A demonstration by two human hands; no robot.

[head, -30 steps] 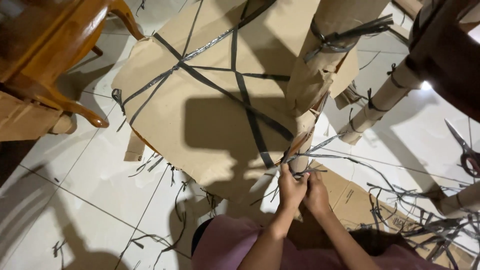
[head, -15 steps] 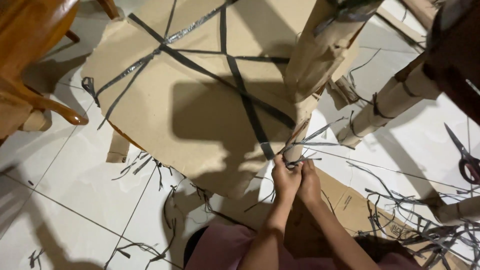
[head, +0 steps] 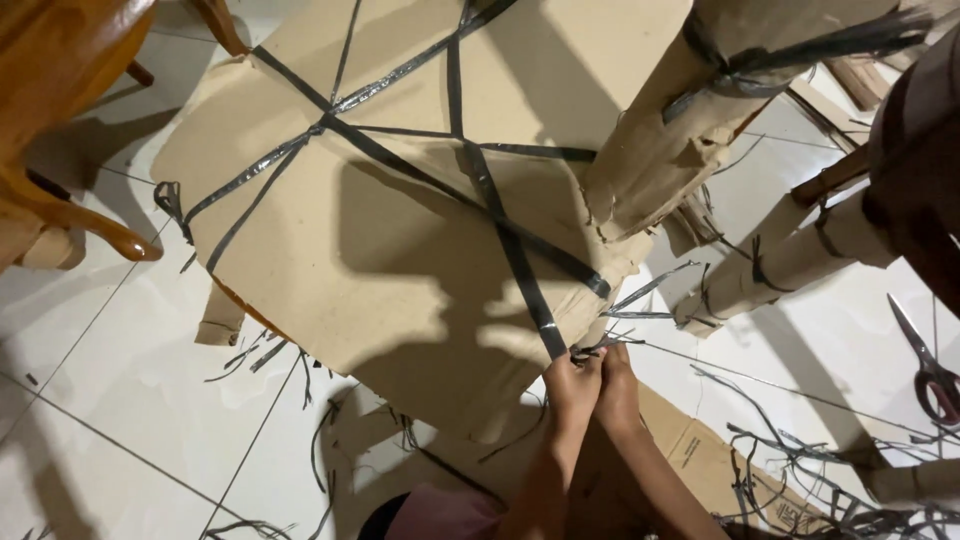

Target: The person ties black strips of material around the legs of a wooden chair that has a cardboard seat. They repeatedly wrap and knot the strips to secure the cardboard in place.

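left hand (head: 572,385) | right hand (head: 617,383) | strap end (head: 590,349) pinched just above (fingertips)

Left hand (head: 572,388) and right hand (head: 618,385) pressed together, pinching black strap (head: 520,270) ends at edge of cardboard-wrapped furniture (head: 400,240). Scissors (head: 925,365) lie well apart on tiled floor (head: 120,400). Wooden chair (head: 60,120) at left.

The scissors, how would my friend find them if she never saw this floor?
Start at the big cardboard-wrapped piece crossed with dark straps, then look far right across the white tiled floor. The scissors lie there by the picture's right edge, apart from both hands. Unlike the thin black strap scraps around them, they have silver blades and dark red handle loops.
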